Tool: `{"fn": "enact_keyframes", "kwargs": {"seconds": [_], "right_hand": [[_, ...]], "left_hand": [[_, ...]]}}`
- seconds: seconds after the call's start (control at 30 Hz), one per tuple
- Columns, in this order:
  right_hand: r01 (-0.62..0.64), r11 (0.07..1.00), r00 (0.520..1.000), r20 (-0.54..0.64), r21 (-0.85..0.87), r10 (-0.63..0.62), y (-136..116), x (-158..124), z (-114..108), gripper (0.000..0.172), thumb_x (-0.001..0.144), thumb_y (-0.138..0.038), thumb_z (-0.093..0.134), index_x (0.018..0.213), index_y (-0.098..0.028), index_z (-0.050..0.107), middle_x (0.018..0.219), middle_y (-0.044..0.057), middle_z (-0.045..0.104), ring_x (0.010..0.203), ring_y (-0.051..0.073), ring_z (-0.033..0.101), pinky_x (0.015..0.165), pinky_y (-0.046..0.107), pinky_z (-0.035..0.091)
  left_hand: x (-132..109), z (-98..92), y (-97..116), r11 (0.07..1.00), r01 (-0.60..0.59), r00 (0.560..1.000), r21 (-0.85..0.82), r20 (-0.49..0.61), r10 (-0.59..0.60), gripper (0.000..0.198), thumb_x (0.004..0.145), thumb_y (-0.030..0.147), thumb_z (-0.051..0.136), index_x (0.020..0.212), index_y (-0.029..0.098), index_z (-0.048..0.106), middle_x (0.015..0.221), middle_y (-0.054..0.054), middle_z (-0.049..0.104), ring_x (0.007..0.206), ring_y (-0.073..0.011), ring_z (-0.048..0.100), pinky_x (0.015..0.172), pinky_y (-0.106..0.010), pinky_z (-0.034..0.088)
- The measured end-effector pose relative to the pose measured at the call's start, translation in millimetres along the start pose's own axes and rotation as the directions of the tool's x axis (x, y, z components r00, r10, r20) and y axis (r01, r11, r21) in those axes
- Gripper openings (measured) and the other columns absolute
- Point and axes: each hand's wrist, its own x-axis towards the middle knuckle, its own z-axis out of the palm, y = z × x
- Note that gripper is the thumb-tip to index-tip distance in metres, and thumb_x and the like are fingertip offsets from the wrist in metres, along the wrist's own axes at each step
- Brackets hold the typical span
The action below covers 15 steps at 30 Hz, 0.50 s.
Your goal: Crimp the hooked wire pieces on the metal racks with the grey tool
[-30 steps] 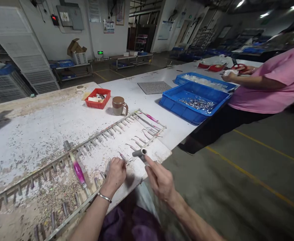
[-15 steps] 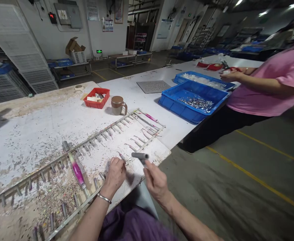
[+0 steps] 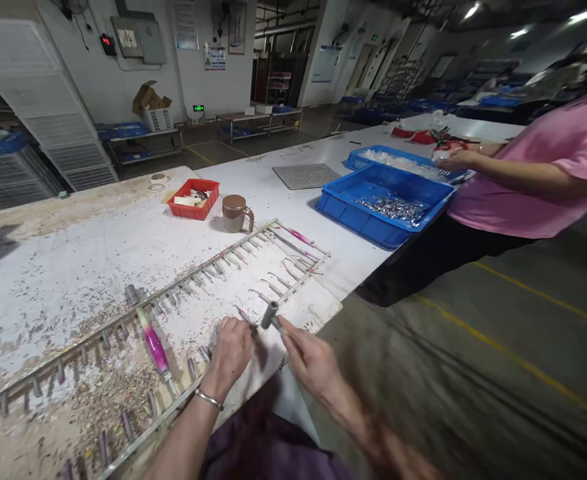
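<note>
A long metal frame [image 3: 201, 268] with rows of short pegs and bent wire hooks lies on the table. My left hand [image 3: 232, 347] rests at its near rail, fingers curled and pressed together; whatever they pinch is hidden beneath them. In my right hand [image 3: 311, 357] is a small hammer [image 3: 270, 314] with a grey tube-like head, held just right of the left hand over the rail. Across the frame lies a rod with a glossy magenta and pale green grip [image 3: 154, 343] and a grey cylindrical end.
Chips of debris litter the white table [image 3: 123, 247]. Beyond the frame stand a brown mug [image 3: 234, 215], a red tray [image 3: 194, 210] and a grey slab [image 3: 305, 176]. A blue crate [image 3: 358, 220] of small metal parts sits near a person in a pink shirt [image 3: 538, 180].
The hammer has swung left and down, its head turning from lying sideways to pointing toward the rail. My left hand stays in place.
</note>
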Motion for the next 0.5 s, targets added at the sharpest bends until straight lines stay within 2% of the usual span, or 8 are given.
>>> {"fn": "enact_keyframes", "kwargs": {"seconds": [0.1,0.17,0.27,0.33,0.37,0.43,0.5], "right_hand": [[0.018,0.998,0.990,-0.143,0.066,-0.009,1,0,-4,0.046,0.109,-0.023,0.050,0.154,-0.020,0.060,0.089,0.007,0.078,0.075,0.019,0.074,0.070,0.028,0.062],[0.047,0.998,0.984,-0.174,0.032,-0.041,2,-2,-1,0.046,0.109,-0.022,0.048,0.153,-0.019,0.062,0.083,0.006,0.076,0.071,0.019,0.072,0.066,0.028,0.061],[0.041,0.997,0.999,-0.012,-0.064,-0.042,3,-5,7,0.043,0.111,-0.027,0.044,0.145,-0.020,0.070,0.070,0.003,0.071,0.058,0.016,0.067,0.055,0.023,0.053],[0.024,0.998,0.998,0.065,-0.053,-0.020,3,-4,7,0.042,0.112,-0.028,0.045,0.146,-0.020,0.069,0.072,0.003,0.072,0.060,0.015,0.067,0.057,0.022,0.053],[0.018,1.000,0.999,0.052,-0.021,-0.017,2,-4,5,0.043,0.112,-0.026,0.046,0.149,-0.020,0.066,0.078,0.004,0.074,0.065,0.015,0.069,0.062,0.023,0.055],[0.045,0.998,0.998,-0.050,0.048,-0.042,1,-2,2,0.047,0.111,-0.023,0.048,0.156,-0.019,0.059,0.092,0.008,0.078,0.076,0.017,0.073,0.071,0.026,0.059],[0.094,0.994,0.985,-0.153,0.058,-0.084,1,0,3,0.047,0.111,-0.021,0.048,0.156,-0.018,0.058,0.096,0.009,0.079,0.079,0.018,0.074,0.073,0.027,0.060]], "left_hand": [[0,0.6,-1,1.000,0.008,1.000,-0.004,-0.012,-0.008,0.026,0.099,0.007,0.049,0.083,0.022,0.062,0.084,-0.006,0.064,0.089,-0.0238,0.058,0.083,-0.038,0.049],[0,0.9,-2,1.000,0.011,1.000,0.000,-0.014,-0.011,0.026,0.099,0.007,0.048,0.083,0.022,0.063,0.084,-0.006,0.064,0.089,-0.0238,0.058,0.083,-0.038,0.049],[0,1.2,-1,1.000,-0.006,1.000,0.017,0.001,0.006,0.028,0.101,0.009,0.046,0.086,0.023,0.064,0.083,-0.005,0.064,0.088,-0.0236,0.058,0.085,-0.039,0.049],[0,1.3,0,1.000,-0.006,1.000,0.027,-0.005,0.006,0.028,0.101,0.009,0.047,0.084,0.023,0.063,0.082,-0.005,0.064,0.087,-0.0236,0.058,0.084,-0.039,0.049],[0,1.3,0,1.000,-0.003,1.000,0.026,-0.012,0.004,0.027,0.101,0.008,0.048,0.083,0.023,0.063,0.082,-0.005,0.064,0.087,-0.0237,0.058,0.083,-0.038,0.049],[0,1.1,0,1.000,0.000,1.000,0.016,-0.030,0.001,0.026,0.099,0.006,0.049,0.083,0.022,0.062,0.083,-0.006,0.063,0.088,-0.0236,0.059,0.082,-0.037,0.049],[-1,0.7,0,1.000,-0.004,0.999,0.014,-0.040,0.004,0.026,0.098,0.006,0.050,0.082,0.022,0.061,0.083,-0.005,0.063,0.088,-0.0233,0.058,0.080,-0.036,0.048]]}}
